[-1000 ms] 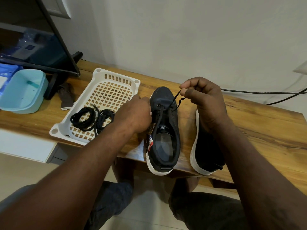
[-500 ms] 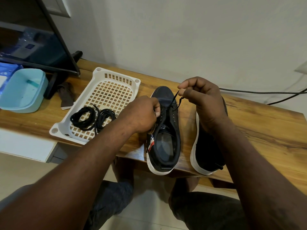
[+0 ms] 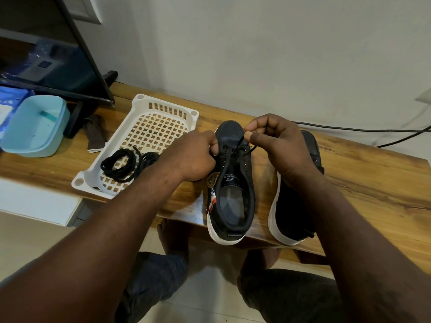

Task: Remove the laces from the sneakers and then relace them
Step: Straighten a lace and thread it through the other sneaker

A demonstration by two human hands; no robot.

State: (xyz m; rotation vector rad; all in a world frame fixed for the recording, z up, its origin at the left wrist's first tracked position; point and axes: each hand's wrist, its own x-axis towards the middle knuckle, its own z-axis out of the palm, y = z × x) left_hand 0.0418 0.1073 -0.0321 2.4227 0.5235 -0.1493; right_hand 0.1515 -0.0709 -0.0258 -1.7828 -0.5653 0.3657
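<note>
While the left hand [image 3: 193, 157] clasps the sneaker [image 3: 231, 194] on the desk [image 3: 373, 183], the right hand [image 3: 279, 145] pinches its lace [image 3: 235, 146].
From the sneaker's front, the lace rises into that pinching grip, just beside the toe.

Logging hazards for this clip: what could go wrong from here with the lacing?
The black white-soled sneaker being laced has its heel past the wooden table's front edge; a hard tug might tip it off. The right hand only pinches the thin black lace; it could slip free. The second black sneaker overhangs too.
</note>
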